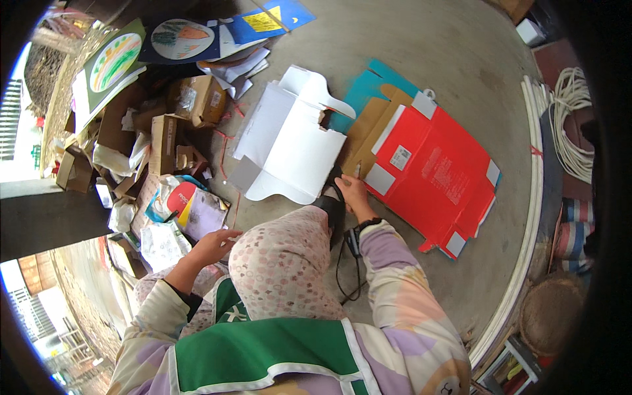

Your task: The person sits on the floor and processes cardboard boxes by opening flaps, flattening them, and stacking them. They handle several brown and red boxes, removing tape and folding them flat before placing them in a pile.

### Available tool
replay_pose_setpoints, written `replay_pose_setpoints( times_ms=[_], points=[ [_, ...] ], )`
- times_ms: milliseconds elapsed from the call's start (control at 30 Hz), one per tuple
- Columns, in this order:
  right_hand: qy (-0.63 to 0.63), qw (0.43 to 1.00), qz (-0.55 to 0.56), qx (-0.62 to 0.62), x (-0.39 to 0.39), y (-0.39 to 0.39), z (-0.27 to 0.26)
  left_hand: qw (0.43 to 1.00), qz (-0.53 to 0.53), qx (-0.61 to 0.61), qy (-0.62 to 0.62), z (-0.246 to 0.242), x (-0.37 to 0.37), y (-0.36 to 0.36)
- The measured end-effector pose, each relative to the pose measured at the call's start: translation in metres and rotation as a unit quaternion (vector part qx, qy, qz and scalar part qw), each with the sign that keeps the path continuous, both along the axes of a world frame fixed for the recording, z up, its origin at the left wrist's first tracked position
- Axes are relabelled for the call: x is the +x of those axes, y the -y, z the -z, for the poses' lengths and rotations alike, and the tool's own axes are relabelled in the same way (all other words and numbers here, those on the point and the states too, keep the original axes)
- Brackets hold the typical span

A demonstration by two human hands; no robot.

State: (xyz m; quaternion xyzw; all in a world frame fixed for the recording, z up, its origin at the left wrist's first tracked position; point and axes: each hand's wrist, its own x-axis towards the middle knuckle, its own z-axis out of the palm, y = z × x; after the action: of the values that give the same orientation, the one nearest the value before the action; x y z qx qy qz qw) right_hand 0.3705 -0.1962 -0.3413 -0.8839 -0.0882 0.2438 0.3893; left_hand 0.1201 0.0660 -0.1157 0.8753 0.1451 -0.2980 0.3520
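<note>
My right hand (353, 192) is closed around a slim tool (358, 169), perhaps a knife, whose pale tip points away from me. It is at the near left edge of a flattened red cardboard box (434, 173) with white flaps and a brown inner panel. To the left of that hand, an unfolded white cardboard box (301, 143) lies on the floor, with a torn notch on its right side. My left hand (212, 247) rests beside my knee in patterned trousers (281, 252). It holds nothing and its fingers are apart.
Opened brown cartons (163, 143) and papers are heaped at left, below children's drawings (182, 39). A teal patch (365, 91) shows beyond the red box. White pipes (531, 173) and a coiled white hose (568, 123) line the right. A black cord (340, 281) hangs by my right wrist.
</note>
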Motion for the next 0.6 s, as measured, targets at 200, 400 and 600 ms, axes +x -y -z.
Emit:
replay_pose_setpoints(
  times_ms=[200, 400, 600],
  points=[
    [-0.258, 0.958, 0.123, 0.002, 0.001, -0.061, -0.002, 0.994, -0.098, -0.037, -0.028, 0.003, -0.015, -0.008],
    [-0.180, 0.931, 0.046, 0.313, 0.008, -0.065, -0.037, 0.991, -0.083, 0.036, 0.093, -0.001, 0.009, -0.030],
    [0.061, 0.944, -0.076, 0.314, 0.020, -0.093, -0.116, 0.981, -0.143, -0.034, 0.124, -0.025, 0.070, -0.045]
  ],
)
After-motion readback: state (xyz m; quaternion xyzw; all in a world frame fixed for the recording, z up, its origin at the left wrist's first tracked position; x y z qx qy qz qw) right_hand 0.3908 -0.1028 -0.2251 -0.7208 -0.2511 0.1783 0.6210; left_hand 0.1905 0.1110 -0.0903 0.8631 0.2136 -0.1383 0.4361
